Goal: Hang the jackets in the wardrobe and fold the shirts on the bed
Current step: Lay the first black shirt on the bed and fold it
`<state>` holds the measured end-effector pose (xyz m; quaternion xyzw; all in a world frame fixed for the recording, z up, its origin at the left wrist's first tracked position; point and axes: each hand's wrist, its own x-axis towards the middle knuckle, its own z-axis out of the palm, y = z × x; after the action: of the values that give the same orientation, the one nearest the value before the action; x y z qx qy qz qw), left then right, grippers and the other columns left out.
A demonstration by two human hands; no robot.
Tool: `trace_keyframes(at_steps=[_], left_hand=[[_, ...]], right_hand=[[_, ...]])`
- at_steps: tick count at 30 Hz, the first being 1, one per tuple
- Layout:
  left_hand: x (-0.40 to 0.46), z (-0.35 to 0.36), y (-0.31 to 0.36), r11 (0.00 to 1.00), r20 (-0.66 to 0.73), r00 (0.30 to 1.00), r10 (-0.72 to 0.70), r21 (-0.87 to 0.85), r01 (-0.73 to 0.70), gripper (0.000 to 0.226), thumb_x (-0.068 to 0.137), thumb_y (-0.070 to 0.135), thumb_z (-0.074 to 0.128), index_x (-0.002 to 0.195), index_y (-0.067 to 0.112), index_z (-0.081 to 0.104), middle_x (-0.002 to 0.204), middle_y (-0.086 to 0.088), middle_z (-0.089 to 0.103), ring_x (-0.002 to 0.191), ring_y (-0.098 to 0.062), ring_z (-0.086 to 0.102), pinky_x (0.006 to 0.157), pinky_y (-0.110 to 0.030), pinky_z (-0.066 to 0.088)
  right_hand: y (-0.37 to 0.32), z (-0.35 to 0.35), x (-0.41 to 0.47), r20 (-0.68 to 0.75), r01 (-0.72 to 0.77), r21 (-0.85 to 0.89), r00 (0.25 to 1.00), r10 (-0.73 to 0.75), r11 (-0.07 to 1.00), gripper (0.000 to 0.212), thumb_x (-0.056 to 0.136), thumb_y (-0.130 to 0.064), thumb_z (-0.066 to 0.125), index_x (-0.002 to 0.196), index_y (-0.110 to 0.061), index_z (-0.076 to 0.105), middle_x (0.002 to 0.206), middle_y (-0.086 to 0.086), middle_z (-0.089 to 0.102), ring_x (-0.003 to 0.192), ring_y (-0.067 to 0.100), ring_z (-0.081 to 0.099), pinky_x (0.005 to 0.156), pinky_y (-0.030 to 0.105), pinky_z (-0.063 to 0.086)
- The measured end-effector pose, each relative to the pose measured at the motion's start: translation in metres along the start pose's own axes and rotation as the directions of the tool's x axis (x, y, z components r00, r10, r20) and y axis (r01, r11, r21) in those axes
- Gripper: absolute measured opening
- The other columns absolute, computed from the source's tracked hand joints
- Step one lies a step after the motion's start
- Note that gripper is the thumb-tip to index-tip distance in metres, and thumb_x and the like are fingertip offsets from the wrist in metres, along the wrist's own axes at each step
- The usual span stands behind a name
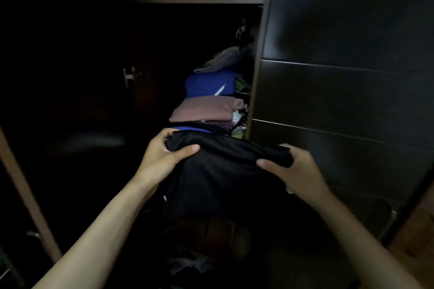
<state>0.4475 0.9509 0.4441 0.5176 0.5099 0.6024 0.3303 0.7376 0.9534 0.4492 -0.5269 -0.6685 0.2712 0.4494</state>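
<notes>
Both arms reach forward; the left hand [162,151] and right hand [293,166] each grip the folded black garment [223,171] before the wardrobe [260,54]; no writing is readable.

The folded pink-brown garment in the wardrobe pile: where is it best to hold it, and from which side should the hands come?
Probably by its two short ends, from the open front of the wardrobe. The pink-brown garment lies flat with its folded edge toward the person, a blue garment resting on top. Both hands are busy now: left hand and right hand grip a black garment.
</notes>
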Motion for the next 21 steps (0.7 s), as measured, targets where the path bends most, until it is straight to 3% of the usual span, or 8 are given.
trace_keyframes(at_steps=[4,6,8,11,14,17,19,21], left_hand=[[0.034,-0.027,-0.026,0.998,-0.314,0.949,0.011,0.061,0.008,0.053,0.076,0.020,0.087,0.117,0.016,0.053,0.103,0.001,0.068,0.095,-0.013,0.068,0.089,-0.029,0.054],[0.059,-0.034,-0.039,0.991,-0.349,0.937,0.028,0.131,0.019,0.051,0.078,0.025,0.086,0.114,0.021,0.049,0.103,0.004,0.066,0.098,-0.016,0.067,0.093,-0.035,0.054],[0.094,-0.040,-0.047,0.985,-0.356,0.933,0.058,0.170,0.004,0.052,0.079,0.024,0.085,0.114,0.022,0.046,0.105,0.003,0.063,0.101,-0.019,0.065,0.095,-0.037,0.052],[0.168,-0.039,-0.045,0.979,-0.380,0.915,0.136,0.194,-0.065,0.057,0.078,0.023,0.085,0.119,0.018,0.045,0.111,-0.002,0.059,0.103,-0.020,0.060,0.094,-0.032,0.049],[0.265,-0.025,-0.030,0.970,-0.363,0.914,0.184,0.216,-0.110,0.061,0.078,0.023,0.085,0.123,0.012,0.045,0.111,-0.002,0.056,0.102,-0.016,0.056,0.087,-0.022,0.042],[0.357,0.003,-0.016,0.939,-0.222,0.963,0.152,0.338,-0.070,0.064,0.084,0.027,0.081,0.131,0.007,0.042,0.120,-0.005,0.055,0.110,-0.019,0.055,0.088,-0.023,0.040],[0.397,0.020,-0.022,0.839,-0.134,0.986,0.100,0.544,-0.011,0.072,0.088,0.032,0.075,0.141,0.006,0.034,0.138,-0.014,0.050,0.127,-0.030,0.051,0.101,-0.034,0.041],[0.418,0.030,-0.038,0.663,-0.095,0.991,0.098,0.749,0.007,0.071,0.093,0.038,0.066,0.147,0.007,0.031,0.147,-0.020,0.041,0.134,-0.038,0.044,0.107,-0.047,0.038]], right_hand=[[-0.009,0.081,0.048,-0.047,0.177,-0.102,0.982,-0.182,0.979,0.032,0.084,-0.042,0.080,0.104,-0.019,0.070,0.100,-0.004,0.075,0.095,0.013,0.069,0.083,0.032,0.055],[-0.014,0.110,0.078,-0.039,0.180,-0.086,0.982,-0.184,0.980,0.034,0.087,-0.044,0.076,0.103,-0.015,0.069,0.100,0.001,0.074,0.099,0.021,0.068,0.083,0.036,0.055],[-0.019,0.126,0.119,-0.066,0.168,-0.064,0.983,-0.172,0.984,0.036,0.085,-0.044,0.078,0.090,-0.010,0.068,0.088,0.005,0.073,0.090,0.025,0.069,0.076,0.039,0.056],[-0.038,0.131,0.197,-0.122,0.112,-0.009,0.986,-0.113,0.994,0.029,0.082,-0.039,0.082,0.086,-0.012,0.073,0.082,0.000,0.074,0.083,0.020,0.070,0.069,0.031,0.052],[-0.066,0.122,0.281,-0.251,0.061,-0.081,0.965,-0.080,0.995,0.033,0.081,-0.044,0.081,0.092,-0.016,0.069,0.101,0.007,0.073,0.097,0.028,0.069,0.074,0.030,0.046],[-0.076,0.116,0.359,-0.365,-0.138,-0.331,0.931,0.008,0.933,0.043,0.094,-0.037,0.071,0.126,-0.011,0.058,0.132,0.013,0.062,0.122,0.036,0.060,0.091,0.040,0.048],[-0.063,0.120,0.392,-0.433,-0.255,-0.519,0.901,0.007,0.816,0.044,0.100,-0.028,0.062,0.136,-0.009,0.046,0.142,0.018,0.052,0.130,0.039,0.052,0.100,0.046,0.045],[-0.045,0.137,0.412,-0.396,-0.234,-0.691,0.914,-0.087,0.683,0.044,0.100,-0.026,0.058,0.138,-0.008,0.043,0.143,0.020,0.047,0.132,0.041,0.047,0.106,0.049,0.040]])
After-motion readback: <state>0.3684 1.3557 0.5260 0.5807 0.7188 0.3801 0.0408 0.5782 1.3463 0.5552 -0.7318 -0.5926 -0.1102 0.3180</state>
